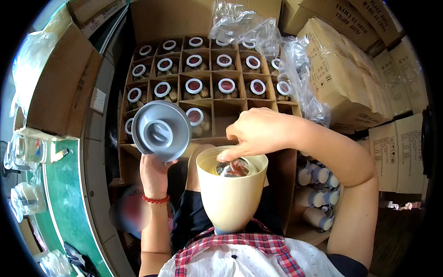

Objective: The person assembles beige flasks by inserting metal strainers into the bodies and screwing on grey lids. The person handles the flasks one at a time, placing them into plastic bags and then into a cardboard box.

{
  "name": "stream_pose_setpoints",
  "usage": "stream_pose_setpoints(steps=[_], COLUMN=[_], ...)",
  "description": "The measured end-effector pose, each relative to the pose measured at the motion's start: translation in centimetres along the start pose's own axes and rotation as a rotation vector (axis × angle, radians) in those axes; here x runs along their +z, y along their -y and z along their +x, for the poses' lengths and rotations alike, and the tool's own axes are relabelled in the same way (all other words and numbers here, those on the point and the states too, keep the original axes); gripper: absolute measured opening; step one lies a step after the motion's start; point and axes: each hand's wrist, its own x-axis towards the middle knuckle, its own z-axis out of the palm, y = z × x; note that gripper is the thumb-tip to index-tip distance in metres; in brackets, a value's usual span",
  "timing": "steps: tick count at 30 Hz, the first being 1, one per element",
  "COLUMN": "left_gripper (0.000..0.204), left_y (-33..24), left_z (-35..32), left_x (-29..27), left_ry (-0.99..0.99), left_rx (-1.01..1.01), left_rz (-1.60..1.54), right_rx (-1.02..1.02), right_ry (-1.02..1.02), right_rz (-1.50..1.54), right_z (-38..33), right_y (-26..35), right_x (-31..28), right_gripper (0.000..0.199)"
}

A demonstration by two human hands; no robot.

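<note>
My left hand (155,177) is closed on the lower rim of a grey round plastic part (159,117), a dish shape with a raised ring in its middle. Upright in front of my body stands a cream tapered vacuum flask body (233,196), its wide mouth facing up. Inside that mouth shows the rounded end of a silvered liner (235,168). My right hand (258,133) reaches over the mouth from the right. Its thumb points down onto the liner, apart from the curled fingers, and I see nothing held between them. The undersides of these fingers are hidden.
A divided cardboard carton (221,106) ahead holds several glass bottle-shaped liners with white-ringed tops. Clear plastic film (300,78) hangs over its right edge. At right stand a wrapped carton (344,78) and a box of cream-and-grey parts (318,198). A green counter (64,189) runs along the left.
</note>
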Motion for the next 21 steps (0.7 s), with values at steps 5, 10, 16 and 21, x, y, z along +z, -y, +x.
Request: stream_pose_setpoints(steps=[5,10,16,21], left_gripper=[0.028,0.039,0.039,0.046], left_y=[0.1,0.2,0.2,-0.3], left_z=[0.2,0.3,0.0,-0.8], left_x=[0.7,1.5,4.1,7.0], left_ry=[0.002,0.052,0.177,0.521], left_rx=[0.049,0.161,0.239,0.114], left_rz=[0.020,0.006,0.167,0.396], right_rx=[-0.290,-0.169,-0.037,-0.427], right_ry=[0.114,0.053,-0.448,-0.645], right_rz=[0.252,0.182,0.264,1.260], right_z=[0.7,1.2,0.2,0.4], right_y=[-3.0,-1.2,-3.1,-5.3], right_x=[2.5,3.8,2.3,7.2], right_gripper=[0.059,0.056,0.056,0.058])
